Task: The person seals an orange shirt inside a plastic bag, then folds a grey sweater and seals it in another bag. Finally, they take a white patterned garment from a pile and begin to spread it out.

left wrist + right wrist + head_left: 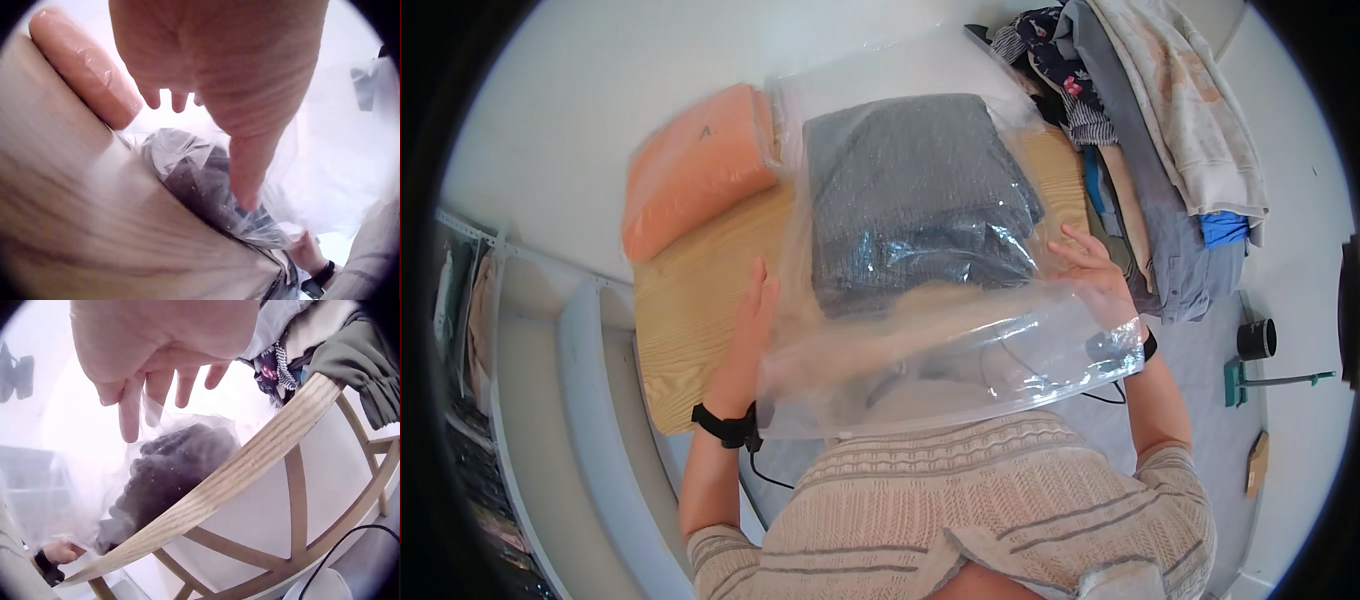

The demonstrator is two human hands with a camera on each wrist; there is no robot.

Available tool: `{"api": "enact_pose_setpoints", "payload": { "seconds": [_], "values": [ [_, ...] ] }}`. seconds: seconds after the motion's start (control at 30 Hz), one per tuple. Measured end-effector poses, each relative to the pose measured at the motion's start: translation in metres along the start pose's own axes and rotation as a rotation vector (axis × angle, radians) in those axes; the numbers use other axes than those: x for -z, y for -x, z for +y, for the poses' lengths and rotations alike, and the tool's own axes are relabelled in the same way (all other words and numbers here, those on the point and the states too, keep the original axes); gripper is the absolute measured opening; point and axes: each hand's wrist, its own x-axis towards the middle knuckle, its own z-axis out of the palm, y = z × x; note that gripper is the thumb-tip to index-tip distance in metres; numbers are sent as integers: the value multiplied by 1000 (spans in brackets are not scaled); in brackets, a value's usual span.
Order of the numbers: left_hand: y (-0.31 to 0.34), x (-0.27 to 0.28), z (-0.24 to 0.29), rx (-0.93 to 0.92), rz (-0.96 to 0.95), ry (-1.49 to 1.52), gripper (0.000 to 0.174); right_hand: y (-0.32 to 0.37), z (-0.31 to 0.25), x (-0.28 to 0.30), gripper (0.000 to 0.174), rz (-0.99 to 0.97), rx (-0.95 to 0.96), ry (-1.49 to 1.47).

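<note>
A dark grey folded garment (pixel 915 190) lies in a clear plastic bag (pixel 940 350) on the wooden table. The loose end of the bag stretches toward the person's body, across the front edge. On its left side is the left hand (pixel 750 325), fingers straight and pointing forward, right beside the film. The right hand (pixel 1100 280) is at the opposite side with spread fingers, and film overlaps its palm. In the right wrist view the thumb (pixel 129 419) lies straight against the plastic. The left thumb (pixel 247 178) points down over the bag in the left wrist view.
An orange folded item (pixel 705 160) in clear plastic lies at the table's back left. Clothes (pixel 1140 150) are piled and hang at the right. Shelving (pixel 530 390) stands at the left. A black cable (pixel 1105 397), black cup (pixel 1256 340) and green-headed tool (pixel 1235 383) are low on the right.
</note>
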Motion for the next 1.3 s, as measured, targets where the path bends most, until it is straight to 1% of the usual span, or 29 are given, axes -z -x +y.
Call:
{"api": "enact_pose_setpoints", "payload": {
  "seconds": [0.13, 0.2, 0.23, 0.3, 0.33, 0.4, 0.43, 0.5, 0.53, 0.57, 0.6, 0.63, 0.67, 0.7, 0.73, 0.77, 0.8, 0.87, 0.93, 0.97, 1.0, 1.03, 1.07, 1.1, 1.13, 1.17, 1.2, 1.27, 1.3],
  "values": [
    [-4, 0, -1, 37, -113, -148, 35, -5, -10, 8, 21, -22, -74, -110],
    [-6, 8, -7, -219, -174, -26, 28, -4, -7, 16, 21, -89, -20, -160],
    [-8, 10, -8, -222, -173, -25, 28, 0, -2, 16, 21, -87, -21, -157],
    [-12, 12, -8, -99, -260, 238, 18, 8, 8, 11, 21, -104, -67, -246],
    [-14, 11, -10, -102, -258, 236, 18, 7, 3, 9, 21, -102, -65, -244],
    [-19, 5, -14, -205, -129, 272, 16, -3, -15, 7, 26, 153, -69, -189],
    [-23, 9, -8, -215, -124, 266, 16, -7, -18, 10, 26, 160, -61, -184],
    [-28, 18, 10, -276, -139, 146, 16, -15, -24, 19, 26, 86, 125, -91],
    [-26, 14, 10, -284, -133, 141, 16, -17, -29, 20, 30, 42, 75, -137],
    [-23, 9, 8, -135, -132, 321, 18, -14, -20, 16, 30, 46, 81, -132],
    [-22, 6, 7, 16, -131, 500, 23, -10, -4, 6, 33, 62, -5, -214],
    [-27, 6, 8, 10, -126, 497, 23, -7, 4, 1, 36, 78, -90, -296],
    [-32, 8, 9, 4, -104, -37, 30, -7, -12, -6, 46, 250, -397, -537],
    [-37, 9, 10, 2, -75, -570, 39, -5, 6, -10, 49, 171, -432, -564],
    [-39, 4, 2, 1, -70, -574, 39, -12, 6, -17, 49, 243, -552, -534],
    [-42, -5, -12, 422, -31, 200, 48, -21, 4, -22, 49, 315, -672, -502],
    [-43, -9, -21, 807, 11, 992, 56, -24, 3, -20, 49, 318, -666, -501],
    [-49, -7, -21, 830, 0, 992, 60, -31, 0, -15, 48, 191, -838, -723],
    [-52, -7, -20, 854, -12, 993, 65, -31, 0, -14, 44, 201, -850, -710],
    [-52, -7, -17, 823, 22, 890, 65, -31, 0, -14, 40, 207, -870, -698],
    [-52, -7, -14, 793, 55, 787, 65, -31, 3, -10, 40, 208, -867, -698],
    [-53, -5, -10, 793, 57, 786, 65, -32, 5, -5, 30, 224, -780, -682],
    [-54, -2, -4, 764, 38, 788, 65, -35, 5, -1, 26, 239, -695, -665],
    [-53, -1, 0, 738, 19, 791, 66, -40, 4, 2, 26, 236, -697, -667],
    [-51, -1, 2, 743, 19, 791, 66, -54, -9, 8, 30, 442, -543, -358],
    [-50, -1, 3, 712, 0, 765, 66, -65, -25, 14, 43, 633, -373, -44],
    [-49, -1, 3, 680, -14, 741, 66, -75, -49, 24, 43, 628, -367, -44],
    [-47, -7, -3, 685, -2, 736, 68, -94, -95, 37, 59, 428, -121, 144],
    [-47, -9, -6, 687, 3, 729, 71, -103, -106, 30, 59, 425, -120, 143]
  ]
}}
